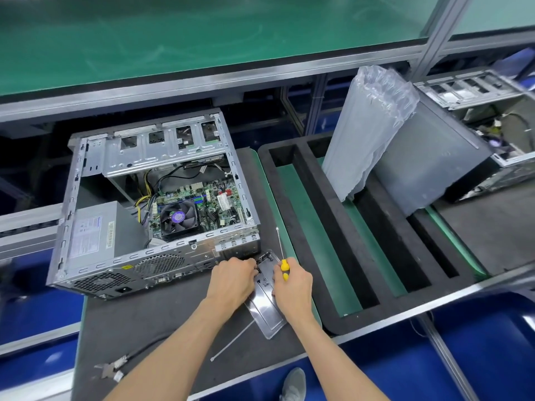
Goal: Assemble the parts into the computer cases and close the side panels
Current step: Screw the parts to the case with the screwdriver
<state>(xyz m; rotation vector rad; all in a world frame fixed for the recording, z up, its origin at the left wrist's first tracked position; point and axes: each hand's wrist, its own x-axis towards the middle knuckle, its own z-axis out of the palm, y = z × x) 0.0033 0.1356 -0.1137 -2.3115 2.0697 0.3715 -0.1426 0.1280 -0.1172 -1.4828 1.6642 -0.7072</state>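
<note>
Left hand (233,280) pinching bracket (267,306), right hand (292,285) gripping upright screwdriver (282,256)

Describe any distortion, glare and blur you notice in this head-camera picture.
Head view: wide-angle lens bows the shelf rail; soft glare on the green shelf and metal plate; second case at right edge smeared; open case sharp.

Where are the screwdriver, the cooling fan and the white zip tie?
screwdriver (285,269), head view, on its yellow handle above the right hand.
cooling fan (177,218), head view, on the hub sticker.
white zip tie (231,342), head view, on the middle of its strap.
</note>
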